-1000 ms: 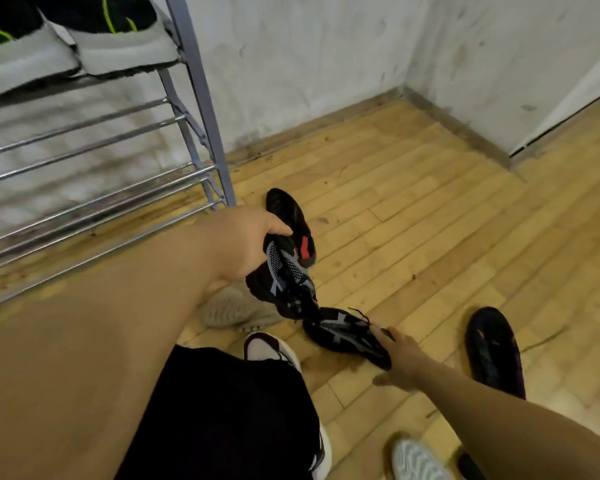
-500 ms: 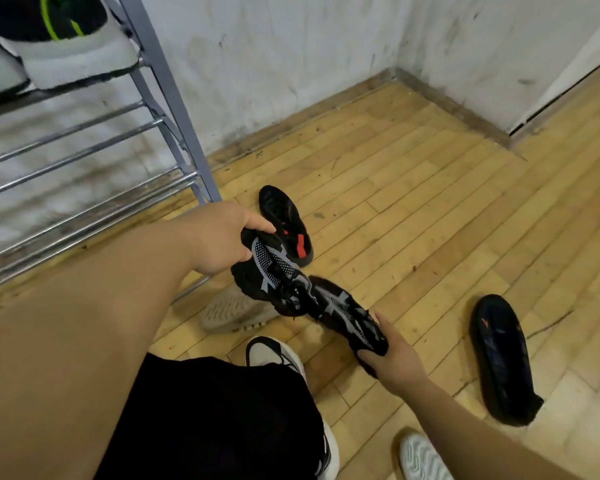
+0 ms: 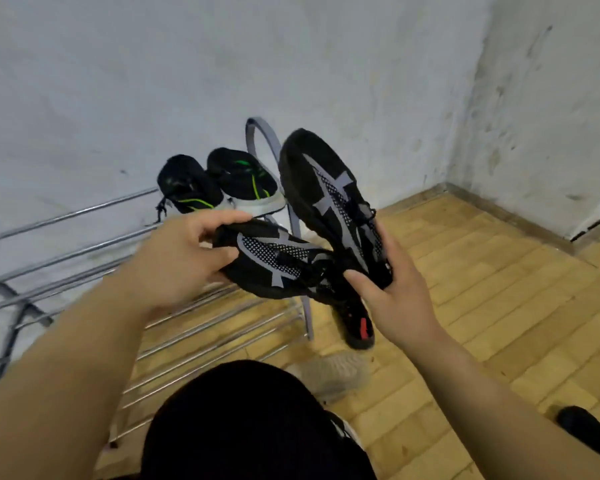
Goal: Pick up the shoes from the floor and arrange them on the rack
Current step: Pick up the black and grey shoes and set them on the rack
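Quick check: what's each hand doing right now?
Left hand: closed on a black mesh shoe.
Right hand: closed on the matching shoe.

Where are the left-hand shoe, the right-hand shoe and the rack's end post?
left-hand shoe (image 3: 274,259): head view, mesh side panel.
right-hand shoe (image 3: 329,188): head view, grey-striped upper.
rack's end post (image 3: 267,136): head view, curved top.

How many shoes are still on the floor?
3 in view: a black shoe with a red mark by the rack's leg, a grey shoe nearer, a dark shoe far right. Others may be hidden.
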### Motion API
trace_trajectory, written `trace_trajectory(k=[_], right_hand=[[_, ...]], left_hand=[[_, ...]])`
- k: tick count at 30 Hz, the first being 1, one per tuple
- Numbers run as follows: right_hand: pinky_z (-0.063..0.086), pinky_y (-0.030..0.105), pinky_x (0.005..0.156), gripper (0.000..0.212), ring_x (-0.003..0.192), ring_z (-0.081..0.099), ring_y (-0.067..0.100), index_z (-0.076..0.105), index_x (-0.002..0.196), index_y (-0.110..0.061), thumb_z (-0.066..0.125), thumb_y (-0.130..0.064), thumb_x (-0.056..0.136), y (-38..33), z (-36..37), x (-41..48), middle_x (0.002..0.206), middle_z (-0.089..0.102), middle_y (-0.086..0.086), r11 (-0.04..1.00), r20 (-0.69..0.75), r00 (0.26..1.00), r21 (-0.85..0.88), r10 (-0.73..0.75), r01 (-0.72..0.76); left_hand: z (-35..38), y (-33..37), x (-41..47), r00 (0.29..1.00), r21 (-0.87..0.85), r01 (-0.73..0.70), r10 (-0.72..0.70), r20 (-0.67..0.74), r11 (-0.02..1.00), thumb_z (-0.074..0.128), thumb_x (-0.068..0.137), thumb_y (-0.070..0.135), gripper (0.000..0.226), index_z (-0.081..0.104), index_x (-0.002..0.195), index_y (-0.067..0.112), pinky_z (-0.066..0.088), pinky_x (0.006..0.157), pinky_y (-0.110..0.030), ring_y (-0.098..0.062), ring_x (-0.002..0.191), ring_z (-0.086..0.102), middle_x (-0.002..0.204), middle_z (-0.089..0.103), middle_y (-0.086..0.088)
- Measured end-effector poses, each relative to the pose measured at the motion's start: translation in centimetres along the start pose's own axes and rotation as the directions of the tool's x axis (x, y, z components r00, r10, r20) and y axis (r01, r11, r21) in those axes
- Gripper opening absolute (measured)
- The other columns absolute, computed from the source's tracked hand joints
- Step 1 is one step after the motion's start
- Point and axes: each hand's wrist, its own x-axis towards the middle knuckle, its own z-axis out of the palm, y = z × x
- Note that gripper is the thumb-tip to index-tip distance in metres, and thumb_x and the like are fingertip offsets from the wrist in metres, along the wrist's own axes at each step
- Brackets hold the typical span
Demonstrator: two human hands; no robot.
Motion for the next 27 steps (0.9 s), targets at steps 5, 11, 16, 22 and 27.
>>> trace_trajectory(k=[5,11,16,22,27], right_hand=[[0.025,0.000,0.094,0.083,0.119,0.039,-0.011,0.026,0.156,-0.047,0.074,-0.043,0.089,-12.7,5.6,4.1,0.135,0.044,-0.017,0.965,0.180,0.949,-0.012,-0.257,0.264],[0.035,0.023,0.101,0.079,0.115,0.044,0.005,0.022,0.156,-0.051,0.065,-0.057,0.091,-23.6,17.4,5.7,0.137,0.044,-0.006,0.914,0.391,0.840,0.011,-0.376,0.405],[0.032,0.019,0.097,0.067,0.116,0.045,-0.001,0.036,0.155,-0.042,0.065,-0.044,0.095,-23.5,23.8,4.1,0.135,0.051,-0.016,0.942,0.418,0.848,0.074,-0.327,0.327],[0.041,0.008,0.084,0.064,0.090,0.056,-0.009,0.042,0.154,-0.034,0.068,-0.034,0.095,-24.1,27.1,5.2,0.128,0.053,-0.022,0.978,0.409,0.888,0.094,-0.210,0.188],[0.046,0.031,0.093,0.070,0.098,0.058,0.011,0.033,0.155,-0.038,0.060,-0.054,0.093,-25.6,31.6,5.8,0.134,0.049,0.004,0.976,0.348,0.918,-0.032,-0.190,0.214]], left_hand=[[-10.6,0.8,-5.8,0.964,-0.289,-0.025,-0.053,-0.261,0.957,0.053,0.101,-0.008,0.047,0.073,0.118,0.032,0.065,0.077,-0.036,-0.020,0.098,0.077,0.119,0.073,-0.008],[-19.2,-5.0,-12.6,0.835,-0.437,-0.047,-0.205,-0.510,0.898,0.050,0.105,0.001,0.044,0.067,0.126,0.035,0.065,0.072,-0.038,-0.023,0.097,0.078,0.108,0.079,-0.005],[-22.9,-11.2,-15.6,0.692,-0.452,0.028,-0.344,-0.634,0.891,0.056,0.105,0.009,0.039,0.067,0.123,0.042,0.062,0.061,-0.031,-0.025,0.094,0.077,0.098,0.077,-0.008],[-24.7,-14.2,-16.1,0.686,-0.336,0.146,-0.340,-0.643,0.931,0.059,0.104,0.011,0.040,0.066,0.132,0.039,0.063,0.063,-0.030,-0.022,0.095,0.075,0.089,0.080,-0.004],[-25.3,-15.2,-15.8,0.652,-0.292,0.142,-0.311,-0.691,0.946,0.058,0.104,0.016,0.035,0.069,0.129,0.038,0.061,0.063,-0.028,-0.019,0.091,0.077,0.089,0.081,-0.001]])
